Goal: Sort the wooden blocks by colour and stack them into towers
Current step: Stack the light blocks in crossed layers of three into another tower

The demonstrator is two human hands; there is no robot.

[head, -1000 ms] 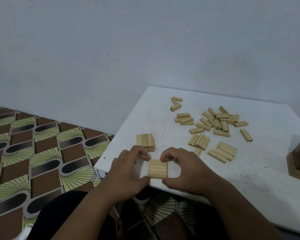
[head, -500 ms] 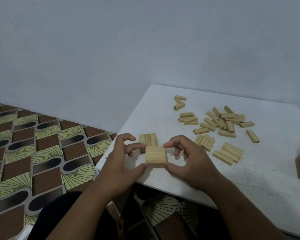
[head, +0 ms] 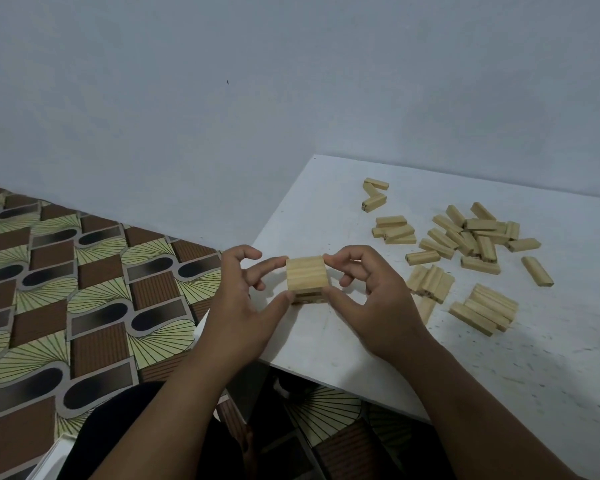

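Pinching a square layer of pale wooden blocks [head: 306,277], our left hand [head: 243,306] and right hand [head: 371,303] grip it together. Loose pale rectangular blocks [head: 465,237] lie right of the grip.

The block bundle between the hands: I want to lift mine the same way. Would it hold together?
Probably only under a squeeze: the block bundle looks like separate loose bars, pinched by the left hand and right hand. Relaxed, the bars would likely slip apart. Small wood, so probably light and stiff.
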